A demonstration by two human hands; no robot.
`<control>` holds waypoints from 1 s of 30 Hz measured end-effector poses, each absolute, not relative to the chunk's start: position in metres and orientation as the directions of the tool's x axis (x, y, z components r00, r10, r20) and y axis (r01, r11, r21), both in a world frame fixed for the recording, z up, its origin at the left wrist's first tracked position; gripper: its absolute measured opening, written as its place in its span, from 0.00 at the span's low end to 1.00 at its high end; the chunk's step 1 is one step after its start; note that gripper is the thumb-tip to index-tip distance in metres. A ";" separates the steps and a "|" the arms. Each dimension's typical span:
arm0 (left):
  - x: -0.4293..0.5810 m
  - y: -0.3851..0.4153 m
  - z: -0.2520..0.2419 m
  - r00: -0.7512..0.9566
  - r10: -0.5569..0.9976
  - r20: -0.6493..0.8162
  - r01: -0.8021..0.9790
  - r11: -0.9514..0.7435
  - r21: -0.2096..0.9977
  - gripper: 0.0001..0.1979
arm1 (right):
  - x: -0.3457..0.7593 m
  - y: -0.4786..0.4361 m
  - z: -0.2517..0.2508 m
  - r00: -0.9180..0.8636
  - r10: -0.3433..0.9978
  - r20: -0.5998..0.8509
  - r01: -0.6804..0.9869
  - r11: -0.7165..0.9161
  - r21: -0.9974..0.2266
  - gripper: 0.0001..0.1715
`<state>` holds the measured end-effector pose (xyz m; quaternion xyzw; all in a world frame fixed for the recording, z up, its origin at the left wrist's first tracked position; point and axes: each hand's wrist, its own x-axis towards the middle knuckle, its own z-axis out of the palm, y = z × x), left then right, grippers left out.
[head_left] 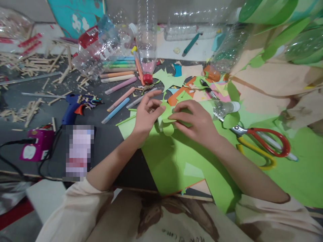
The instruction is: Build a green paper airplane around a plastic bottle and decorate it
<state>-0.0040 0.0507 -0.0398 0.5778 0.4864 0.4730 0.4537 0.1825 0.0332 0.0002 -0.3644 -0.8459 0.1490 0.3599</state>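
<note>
My left hand and my right hand meet over a small light-green paper cutout lying on a large green paper sheet. The left thumb and fingers pinch the cutout's left edge. My right hand's fingers are curled together and press on the cutout's right side, hiding part of it. Red-handled scissors lie on the green sheet to the right of my right hand, with yellow-handled scissors under them.
Coloured chalk sticks and paper scraps lie beyond my hands. Clear plastic bottles stand at the back. A blue glue gun, wooden sticks and a purple device with cables are at the left.
</note>
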 end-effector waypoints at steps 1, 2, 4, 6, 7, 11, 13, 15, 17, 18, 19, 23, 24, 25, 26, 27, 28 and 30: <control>-0.004 0.050 -0.041 0.082 0.990 0.110 0.137 -0.121 0.983 0.24 | 0.182 0.033 0.001 -0.473 0.733 0.489 0.514 0.680 -0.523 0.10; -0.004 0.051 -0.041 0.087 0.990 0.114 0.143 -0.126 0.982 0.24 | 0.181 0.033 0.002 -0.467 0.741 0.483 0.517 0.672 -0.531 0.10; -0.004 0.051 -0.042 0.104 0.988 0.113 0.161 -0.129 0.979 0.24 | 0.179 0.033 0.002 -0.450 0.753 0.481 0.525 0.658 -0.539 0.10; -0.004 0.052 -0.042 0.106 0.988 0.115 0.171 -0.132 0.976 0.24 | 0.177 0.033 0.002 -0.430 0.763 0.482 0.540 0.646 -0.540 0.08; -0.004 0.051 -0.041 0.094 0.987 0.127 0.170 -0.142 0.975 0.24 | 0.176 0.033 0.002 -0.420 0.768 0.483 0.548 0.639 -0.540 0.07; -0.013 0.046 -0.033 0.093 0.943 0.318 0.200 -0.331 0.922 0.20 | 0.174 0.034 0.002 -0.399 0.791 0.463 0.561 0.610 -0.560 0.05; -0.019 0.041 -0.028 0.202 0.891 0.407 0.271 -0.450 0.851 0.21 | 0.174 0.035 0.002 -0.405 0.803 0.437 0.560 0.596 -0.576 0.05; -0.023 0.037 -0.025 0.296 0.857 0.421 0.359 -0.508 0.783 0.20 | 0.175 0.035 0.003 -0.406 0.812 0.419 0.559 0.584 -0.589 0.05; -0.025 0.036 -0.024 0.312 0.859 0.407 0.427 -0.509 0.747 0.18 | 0.175 0.036 0.004 -0.400 0.817 0.416 0.559 0.577 -0.595 0.06; -0.025 0.036 -0.024 0.299 0.864 0.404 0.444 -0.501 0.743 0.17 | 0.175 0.036 0.004 -0.398 0.817 0.417 0.559 0.577 -0.595 0.06; -0.024 0.036 -0.025 0.285 0.868 0.406 0.451 -0.495 0.743 0.16 | 0.175 0.036 0.004 -0.399 0.816 0.418 0.560 0.578 -0.594 0.06; -0.021 0.037 -0.029 0.265 0.861 0.433 0.446 -0.508 0.737 0.12 | 0.175 0.036 0.004 -0.407 0.816 0.411 0.565 0.579 -0.588 0.06; -0.021 0.037 -0.030 0.262 0.861 0.437 0.449 -0.509 0.735 0.12 | 0.175 0.036 0.004 -0.404 0.819 0.407 0.569 0.573 -0.589 0.06; -0.020 0.037 -0.030 0.257 0.864 0.434 0.455 -0.504 0.734 0.11 | 0.175 0.037 0.004 -0.401 0.823 0.402 0.573 0.568 -0.591 0.06; -0.020 0.037 -0.030 0.250 0.869 0.428 0.463 -0.495 0.735 0.11 | 0.175 0.037 0.004 -0.398 0.828 0.395 0.575 0.561 -0.595 0.06; -0.019 0.037 -0.030 0.242 0.873 0.423 0.470 -0.487 0.736 0.10 | 0.174 0.037 0.004 -0.397 0.832 0.388 0.575 0.555 -0.601 0.06; -0.019 0.036 -0.030 0.233 0.877 0.421 0.477 -0.480 0.736 0.10 | 0.174 0.038 0.005 -0.397 0.835 0.381 0.573 0.550 -0.607 0.06; -0.018 0.036 -0.030 0.218 0.880 0.423 0.486 -0.474 0.735 0.10 | 0.174 0.038 0.005 -0.398 0.839 0.370 0.567 0.542 -0.620 0.06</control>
